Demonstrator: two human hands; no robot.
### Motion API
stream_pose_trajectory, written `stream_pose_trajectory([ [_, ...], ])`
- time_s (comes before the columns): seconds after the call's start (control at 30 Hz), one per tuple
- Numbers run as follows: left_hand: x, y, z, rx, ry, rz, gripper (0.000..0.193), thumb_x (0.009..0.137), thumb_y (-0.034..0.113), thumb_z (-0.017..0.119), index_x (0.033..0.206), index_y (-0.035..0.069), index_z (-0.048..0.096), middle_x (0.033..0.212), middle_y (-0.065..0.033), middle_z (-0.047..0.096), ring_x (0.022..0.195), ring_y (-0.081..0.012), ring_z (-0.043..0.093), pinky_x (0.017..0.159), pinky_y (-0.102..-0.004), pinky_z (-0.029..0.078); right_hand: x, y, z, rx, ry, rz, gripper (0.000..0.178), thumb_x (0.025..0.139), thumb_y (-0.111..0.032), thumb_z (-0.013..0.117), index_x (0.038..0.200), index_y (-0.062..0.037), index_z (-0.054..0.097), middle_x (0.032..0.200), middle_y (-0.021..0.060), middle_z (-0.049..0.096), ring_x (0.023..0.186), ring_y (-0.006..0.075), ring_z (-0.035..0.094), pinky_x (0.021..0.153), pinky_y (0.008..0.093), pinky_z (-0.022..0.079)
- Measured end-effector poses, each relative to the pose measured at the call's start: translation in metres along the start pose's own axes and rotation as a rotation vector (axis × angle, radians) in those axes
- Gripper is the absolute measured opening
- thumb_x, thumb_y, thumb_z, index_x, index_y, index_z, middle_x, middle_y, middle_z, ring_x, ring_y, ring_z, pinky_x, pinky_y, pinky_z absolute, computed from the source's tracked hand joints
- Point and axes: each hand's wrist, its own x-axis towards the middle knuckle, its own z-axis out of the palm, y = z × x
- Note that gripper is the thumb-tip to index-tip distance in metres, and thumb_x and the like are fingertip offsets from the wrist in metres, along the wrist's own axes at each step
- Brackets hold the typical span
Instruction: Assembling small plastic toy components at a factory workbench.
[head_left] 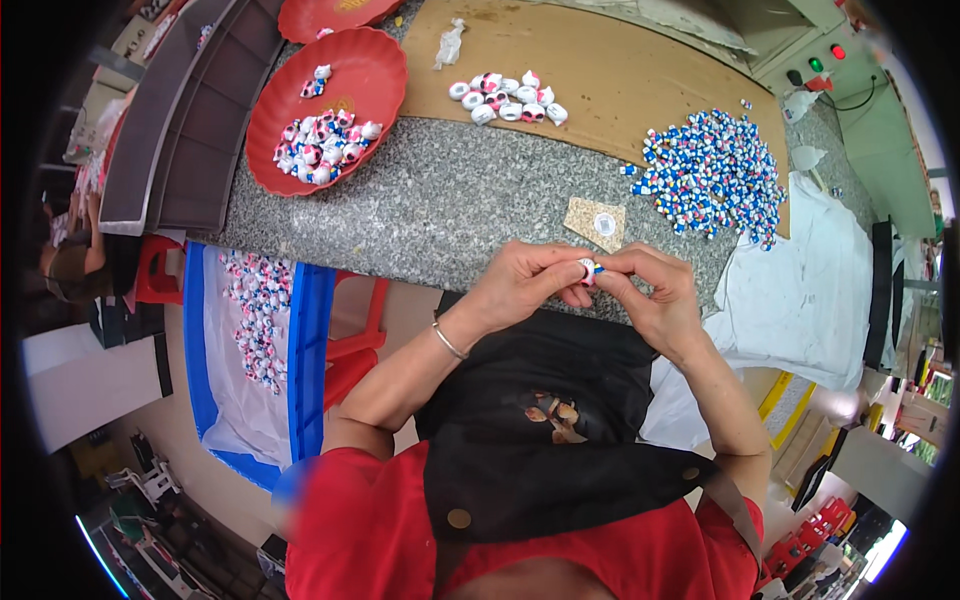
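Note:
Close together at the counter's front edge, my two hands meet over one small toy figure. My left hand [525,285] pinches its white and pink figurine head [586,272] between thumb and fingers. With thumb and forefinger, my right hand [655,297] grips the small blue figurine body [598,268] against that head; the fingertips partly hide where they meet. Just beyond my hands lies a speckled tan piece with a white label [604,223]. Loose white and pink heads [510,97] sit on cardboard farther off. A heap of small blue and white bodies [715,175] spreads at the right.
A red scalloped plate [262,125] at the left holds several whole figures. Below it stands a blue bin [308,370] lined with white, with many figures inside. Grey trays [185,110] border the granite counter [430,190]. White sheeting [800,290] hangs over the right side.

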Motion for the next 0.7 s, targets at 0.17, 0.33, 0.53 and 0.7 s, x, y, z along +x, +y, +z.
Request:
stream_pose_trajectory([
  [0.17,0.002,-0.016,0.008,-0.13,0.046,-0.044,0.03,0.101,0.015,0.052,0.124,-0.002,0.062,0.099,-0.0117,0.069,0.084,-0.015,0.068,0.074,-0.0277,0.057,-0.008,0.006,0.002,-0.024,0.008,0.059,0.009,0.085,-0.001,0.07,0.093,0.0009,0.071,0.082,0.0083,0.069,0.075,0.0163,0.065,0.066,0.0272,0.05],
  [0.33,0.018,-0.02,0.007,-0.362,-0.055,-0.121,0.038,0.101,0.018,0.052,0.134,-0.002,0.053,0.105,-0.013,0.067,0.091,-0.0153,0.067,0.08,-0.0284,0.057,-0.011,0.008,-0.006,0.022,0.022,0.266,0.015,0.09,-0.002,0.065,0.103,0.0009,0.069,0.086,0.0074,0.068,0.079,0.0138,0.065,0.073,0.0271,0.051],
  [0.53,0.011,0.018,-0.015,-0.114,0.179,0.102,0.028,0.101,0.01,0.049,0.125,-0.001,0.058,0.107,-0.0111,0.065,0.091,-0.0157,0.065,0.081,-0.0298,0.055,-0.033,0.055,-0.06,-0.005,0.584,0.202,0.021,0.096,-0.007,0.059,0.113,0.0041,0.064,0.097,0.0052,0.066,0.088,0.0113,0.061,0.082,0.0257,0.049],
  [0.7,-0.018,0.078,-0.086,0.968,0.928,0.584,0.027,0.096,-0.001,0.05,0.121,-0.002,0.06,0.113,-0.0117,0.061,0.101,-0.0169,0.059,0.086,-0.0277,0.048,-0.041,0.136,-0.181,-0.06,0.997,0.253,0.037,0.093,-0.012,0.066,0.125,0.003,0.057,0.116,0.0093,0.062,0.106,0.015,0.058,0.093,0.0274,0.045],
])
